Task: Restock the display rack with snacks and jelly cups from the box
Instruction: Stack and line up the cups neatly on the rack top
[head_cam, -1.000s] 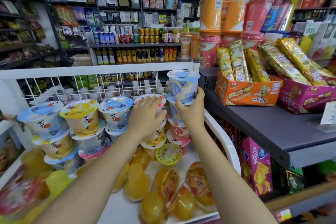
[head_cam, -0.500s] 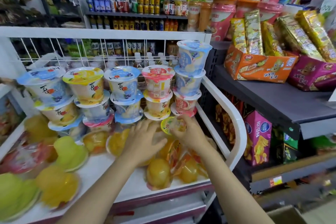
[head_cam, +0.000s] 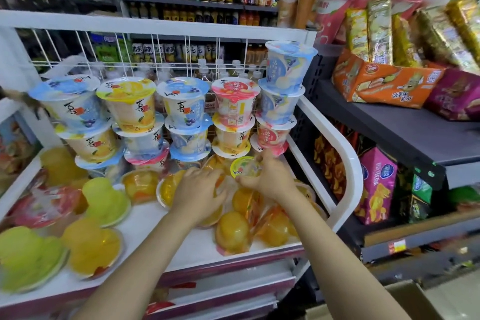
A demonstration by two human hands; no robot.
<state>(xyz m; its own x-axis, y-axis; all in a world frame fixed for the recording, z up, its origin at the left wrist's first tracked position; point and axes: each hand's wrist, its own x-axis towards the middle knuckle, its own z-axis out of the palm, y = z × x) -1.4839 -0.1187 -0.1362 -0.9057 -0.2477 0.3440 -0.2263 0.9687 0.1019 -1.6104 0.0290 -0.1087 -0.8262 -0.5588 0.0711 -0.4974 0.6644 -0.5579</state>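
At the bottom right corner sits the edge of a brown cardboard box (head_cam: pixel 405 299), low beside the white display rack (head_cam: pixel 345 153). Both bare forearms reach up from the near edge over the rack's flat white shelf. On the shelf's near left lie dome-shaped green jelly cups (head_cam: pixel 26 254) and a yellow dome-shaped jelly cup (head_cam: pixel 91 244); near the right arm lies a cluster of orange dome-shaped jelly cups (head_cam: pixel 233 231), some tipped on their sides. The left hand (head_cam: pixel 200 189) lies palm down with fingers spread and relaxed over the orange cups in the middle of the shelf, pressing rather than clasping. The right hand (head_cam: pixel 270 179), just beside it, has its fingers curled round a small clear jelly cup with a yellow-green lid (head_cam: pixel 245 166), holding it tilted at the foot of the stacks. Behind the hands stand five stacks of tall printed cups with blue, yellow and pink foil lids (head_cam: pixel 181 112), leaning against the white wire back grille (head_cam: pixel 155 47). To the right, on a dark grey shelf (head_cam: pixel 405 132), stands an orange carton of gold-wrapped snack bars (head_cam: pixel 376 80)
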